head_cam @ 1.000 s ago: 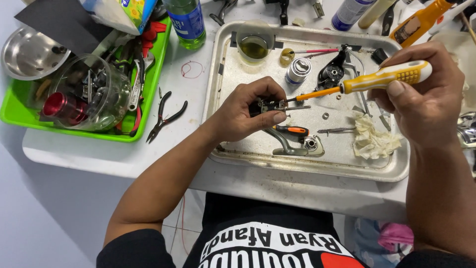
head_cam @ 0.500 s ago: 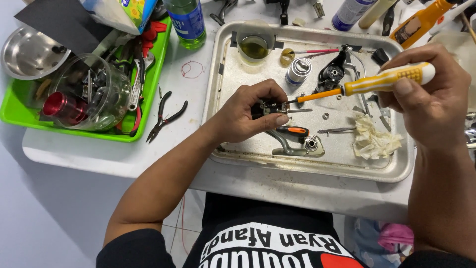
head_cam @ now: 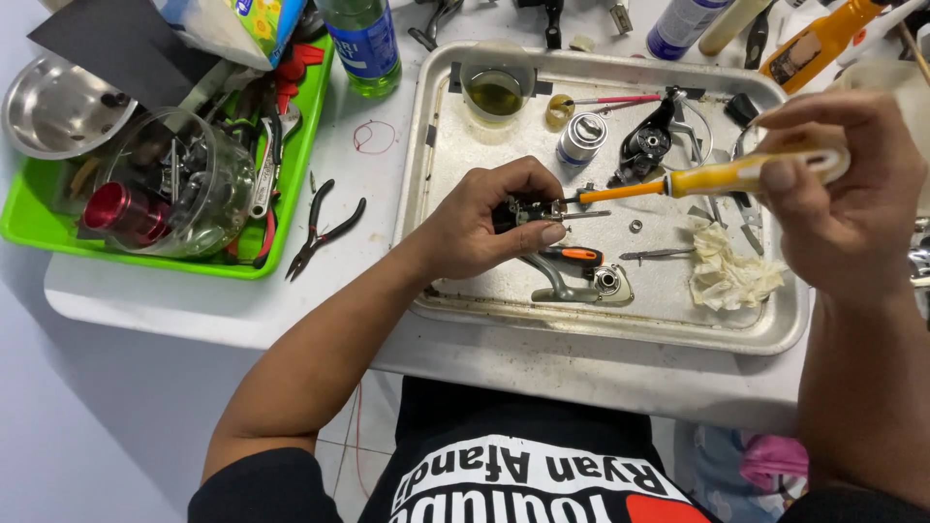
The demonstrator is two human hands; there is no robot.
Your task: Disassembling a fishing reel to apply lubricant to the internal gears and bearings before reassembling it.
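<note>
My left hand (head_cam: 489,225) pinches a small dark metal part (head_cam: 523,210) over the metal tray (head_cam: 620,324). In my right hand (head_cam: 845,203) is a screwdriver (head_cam: 712,179) with a yellow and white handle and an orange shaft. The screwdriver's tip rests against the small part from the right. Below the left hand, a silver reel handle (head_cam: 581,281) with an orange-marked knob lies in the tray. A black reel body (head_cam: 647,145) and a small silver spool (head_cam: 581,138) sit further back.
The tray also holds a cup of yellowish oil (head_cam: 495,92) and a crumpled tissue (head_cam: 731,271). A green tray (head_cam: 174,257) on the left carries a clear bowl of tools and a steel bowl (head_cam: 53,102). Black pliers (head_cam: 325,228) lie between. Bottles stand along the back.
Both hands have stayed nearly still. The screwdriver remains pressed to the small part, with only a slight shift of the right hand on the handle.
</note>
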